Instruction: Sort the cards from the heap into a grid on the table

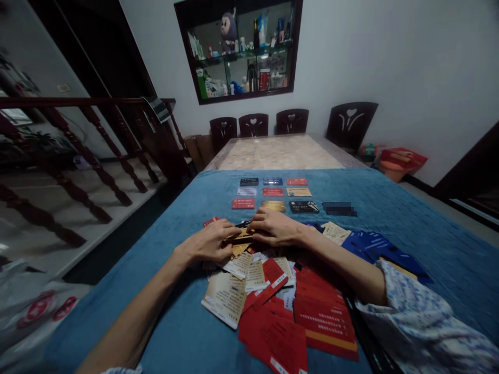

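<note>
My left hand and my right hand meet over a heap of loose cards on a blue cloth. Both hands pinch a gold-coloured card between them, fingers curled. The heap holds red, cream and blue cards spread under and before my forearms. Beyond my hands, several cards lie in neat rows: dark, blue, red, white and gold ones. A dark card ends the nearest row.
The blue cloth covers the near part of a long marble-topped table. Dark wooden chairs stand at its far end. A stair railing runs at left. A wall niche holds bottles. White bags lie at lower left.
</note>
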`<state>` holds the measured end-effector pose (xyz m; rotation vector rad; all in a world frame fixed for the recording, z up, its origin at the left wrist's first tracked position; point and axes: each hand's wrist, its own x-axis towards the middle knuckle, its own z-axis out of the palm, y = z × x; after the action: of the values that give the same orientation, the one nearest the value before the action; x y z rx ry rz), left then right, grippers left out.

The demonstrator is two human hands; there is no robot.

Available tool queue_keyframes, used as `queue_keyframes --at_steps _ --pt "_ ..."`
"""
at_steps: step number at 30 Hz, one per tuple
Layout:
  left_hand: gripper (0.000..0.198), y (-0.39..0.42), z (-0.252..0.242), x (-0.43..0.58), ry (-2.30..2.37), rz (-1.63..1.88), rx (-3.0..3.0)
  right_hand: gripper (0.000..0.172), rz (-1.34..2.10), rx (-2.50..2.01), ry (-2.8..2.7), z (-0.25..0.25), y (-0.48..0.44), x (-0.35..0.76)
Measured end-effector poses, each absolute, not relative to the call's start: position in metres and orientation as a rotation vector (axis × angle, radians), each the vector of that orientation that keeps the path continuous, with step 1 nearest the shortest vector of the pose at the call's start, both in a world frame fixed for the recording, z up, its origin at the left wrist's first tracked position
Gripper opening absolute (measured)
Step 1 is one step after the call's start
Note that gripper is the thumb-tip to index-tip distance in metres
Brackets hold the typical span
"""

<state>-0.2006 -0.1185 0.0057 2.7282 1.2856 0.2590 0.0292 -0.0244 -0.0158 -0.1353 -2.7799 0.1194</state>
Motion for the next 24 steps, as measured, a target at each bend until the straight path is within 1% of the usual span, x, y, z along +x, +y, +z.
queue_keyframes --at_steps 2,6,14,21,24 --pt "0.037 -0.118 0.005 -0.202 1.288 0.294 2.715 0.031 0.085 -0.128 -2.771 -0.015 -0.024 0.029" --pt "0.039 -0.113 0.0 -0.209 1.284 0.378 2.719 0.033 0.003 -0.105 -2.742 -0.017 -0.023 0.028" --pt "0.031 -0.101 -0.022 -0.222 1.349 0.63 2.739 0.023 -0.057 -0.232 -2.624 -0.028 -0.023 0.022" --pt "0.028 -0.102 -0.02 -0.219 1.339 0.837 2.591 0.019 -0.09 -0.391 -2.492 -0.036 -0.021 0.019" --pt "0.03 -0.101 -0.021 -0.219 1.368 0.94 2.534 0.018 -0.092 -0.441 -2.469 -0.035 -0.021 0.02"
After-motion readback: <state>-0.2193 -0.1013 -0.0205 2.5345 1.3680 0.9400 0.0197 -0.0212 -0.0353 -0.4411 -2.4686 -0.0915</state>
